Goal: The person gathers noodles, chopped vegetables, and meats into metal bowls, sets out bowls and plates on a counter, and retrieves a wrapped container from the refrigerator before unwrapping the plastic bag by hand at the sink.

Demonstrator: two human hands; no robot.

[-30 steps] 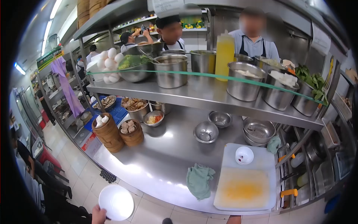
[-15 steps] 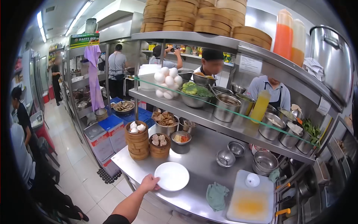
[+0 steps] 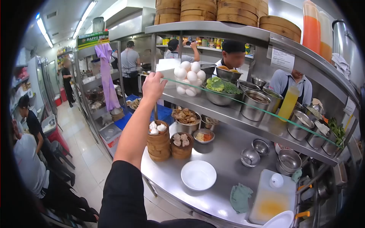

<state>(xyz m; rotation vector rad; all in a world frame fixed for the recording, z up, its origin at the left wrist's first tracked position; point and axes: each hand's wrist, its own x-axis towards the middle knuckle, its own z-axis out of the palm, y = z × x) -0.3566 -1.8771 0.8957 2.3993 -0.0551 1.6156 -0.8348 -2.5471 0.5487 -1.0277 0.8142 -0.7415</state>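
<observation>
Your left hand (image 3: 153, 86), half-curled, reaches beyond the white bowl (image 3: 198, 175) beside a white stack (image 3: 168, 64), its hold unclear. The bowl sits upright on the counter (image 3: 222, 152), likely freeing that hand. Right of it, a plate (image 3: 280, 220) tilts; your right hand is unseen, its grip unknown.

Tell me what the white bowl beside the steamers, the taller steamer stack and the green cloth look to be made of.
White bowl: glossy melamine or glazed ceramic; its smooth, bright surface leaves that open.
Steamer stack: likely bamboo, low sheen, by its tan bent bands.
Green cloth: matte fabric, perhaps cotton, by its soft, crumpled folds.
</observation>
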